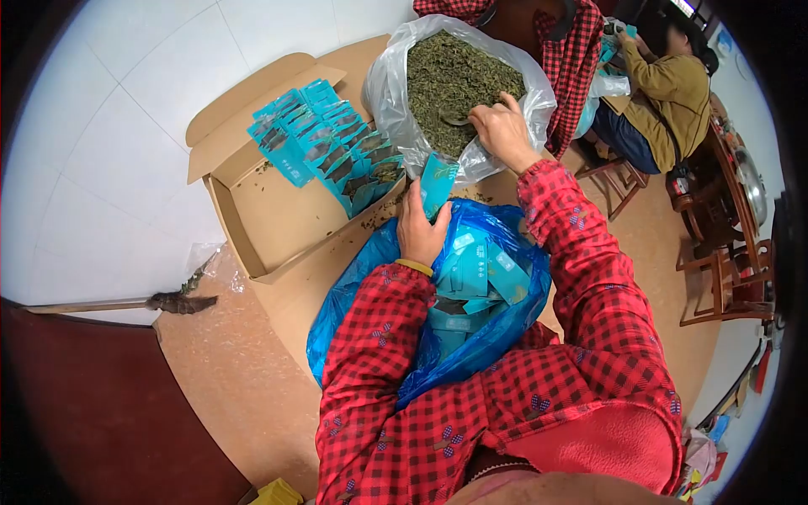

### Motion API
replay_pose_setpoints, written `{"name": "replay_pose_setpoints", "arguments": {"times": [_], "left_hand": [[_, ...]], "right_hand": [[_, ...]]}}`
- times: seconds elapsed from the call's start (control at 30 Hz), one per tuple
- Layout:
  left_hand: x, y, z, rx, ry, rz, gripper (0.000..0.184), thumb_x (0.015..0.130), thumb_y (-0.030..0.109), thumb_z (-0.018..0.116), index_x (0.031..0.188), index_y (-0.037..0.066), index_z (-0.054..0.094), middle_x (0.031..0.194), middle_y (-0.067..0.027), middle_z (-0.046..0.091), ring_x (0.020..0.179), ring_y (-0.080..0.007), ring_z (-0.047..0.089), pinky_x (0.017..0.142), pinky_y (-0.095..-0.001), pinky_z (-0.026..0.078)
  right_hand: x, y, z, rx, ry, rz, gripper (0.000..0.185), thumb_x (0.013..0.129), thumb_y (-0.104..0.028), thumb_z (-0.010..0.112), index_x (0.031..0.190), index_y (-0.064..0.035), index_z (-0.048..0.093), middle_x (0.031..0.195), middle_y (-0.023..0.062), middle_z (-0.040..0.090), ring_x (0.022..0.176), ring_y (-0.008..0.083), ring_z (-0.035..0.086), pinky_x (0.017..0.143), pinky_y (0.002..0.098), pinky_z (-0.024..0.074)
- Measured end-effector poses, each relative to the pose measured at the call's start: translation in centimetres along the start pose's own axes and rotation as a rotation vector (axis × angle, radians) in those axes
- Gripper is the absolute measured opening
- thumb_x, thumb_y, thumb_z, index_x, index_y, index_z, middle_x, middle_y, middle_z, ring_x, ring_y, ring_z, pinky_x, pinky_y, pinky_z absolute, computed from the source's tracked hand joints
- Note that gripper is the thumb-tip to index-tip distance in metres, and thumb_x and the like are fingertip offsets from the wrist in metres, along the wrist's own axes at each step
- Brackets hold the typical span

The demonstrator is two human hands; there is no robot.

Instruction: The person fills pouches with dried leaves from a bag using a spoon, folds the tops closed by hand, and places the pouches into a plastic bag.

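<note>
My left hand (421, 231) is closed around a small teal pouch (438, 181), held upright just in front of a big clear plastic bag (389, 80). Dried green leaves (459, 67) fill that bag. Over them, my right hand (505, 133) grips what looks like a small rounded scoop (454, 118), its bowl down in the leaves. Below my hands lies an opened blue plastic bag (353, 295) with many flat teal pouches (471, 269) inside. To the left, a cardboard box (240, 220) holds rows of teal pouches (324, 143) standing open, dark leaf showing in several.
Leaf crumbs are scattered on the cardboard by the box. Another person (673, 93) sits on a wooden stool (619, 181) at upper right, handling teal pouches. Wooden chairs (728, 286) stand at the right. A broom (181, 301) lies on the floor at left.
</note>
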State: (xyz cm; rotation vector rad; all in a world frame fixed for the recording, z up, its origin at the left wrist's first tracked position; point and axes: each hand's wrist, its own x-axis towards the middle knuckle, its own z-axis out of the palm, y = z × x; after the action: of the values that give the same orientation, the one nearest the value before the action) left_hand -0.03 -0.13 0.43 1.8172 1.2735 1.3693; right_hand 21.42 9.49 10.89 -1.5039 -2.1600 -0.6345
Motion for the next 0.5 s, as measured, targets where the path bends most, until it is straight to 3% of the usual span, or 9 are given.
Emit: {"name": "replay_pose_setpoints", "arguments": {"times": [0.23, 0.5], "left_hand": [[0.0, 0.1, 0.0, 0.031, 0.006, 0.024, 0.07, 0.084, 0.025, 0.072, 0.141, -0.001, 0.039, 0.129, -0.0259, 0.054, 0.116, -0.0437, 0.054, 0.095, -0.0475, 0.047], [0.0, 0.2, -0.2, 0.005, -0.008, 0.012, 0.07, 0.085, 0.025, 0.072, 0.141, 0.0, 0.038, 0.129, -0.0257, 0.053, 0.116, -0.0437, 0.053, 0.095, -0.0476, 0.046]], "right_hand": [[-2.2, -0.9, -3.9, 0.145, -0.052, 0.107, 0.012, 0.091, -0.019, 0.062, 0.094, -0.0112, 0.07, 0.077, 0.0078, 0.068, 0.082, 0.026, 0.066, 0.107, 0.0485, 0.0354], [-3.0, -2.6, -8.7, 0.251, -0.125, 0.066, 0.01, 0.09, -0.013, 0.061, 0.097, -0.0103, 0.068, 0.084, 0.0066, 0.068, 0.088, 0.0249, 0.065, 0.108, 0.0491, 0.0344]]}}
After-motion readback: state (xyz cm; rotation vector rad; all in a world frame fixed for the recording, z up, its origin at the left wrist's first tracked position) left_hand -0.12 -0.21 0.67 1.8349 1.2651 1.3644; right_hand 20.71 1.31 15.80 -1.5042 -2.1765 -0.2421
